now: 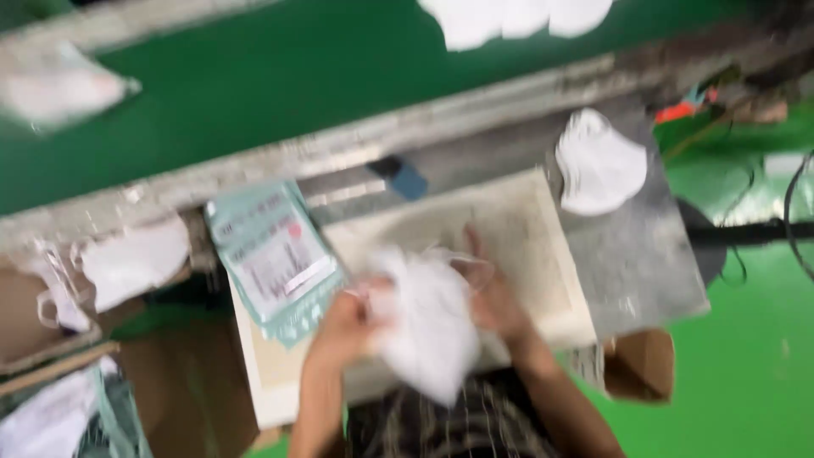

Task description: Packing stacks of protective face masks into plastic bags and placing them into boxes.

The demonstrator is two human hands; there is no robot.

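Observation:
The frame is motion-blurred. Both hands hold a white folded face mask point(428, 326) over a pale work board point(526, 229). My left hand point(343, 326) grips the mask's left side. On the mask's right side is my right hand point(492, 297), fingers partly behind the white fabric. A thin ear loop shows near the right hand. A stack of light green printed pouches point(271, 254) lies on the board just left of my left hand.
A pile of white masks point(598, 165) sits on a grey metal plate point(644, 263) at the right. A green conveyor belt point(297, 76) runs across the top carrying more white masks point(509, 17). Cardboard boxes with masks point(127, 263) stand at the left; the floor is green.

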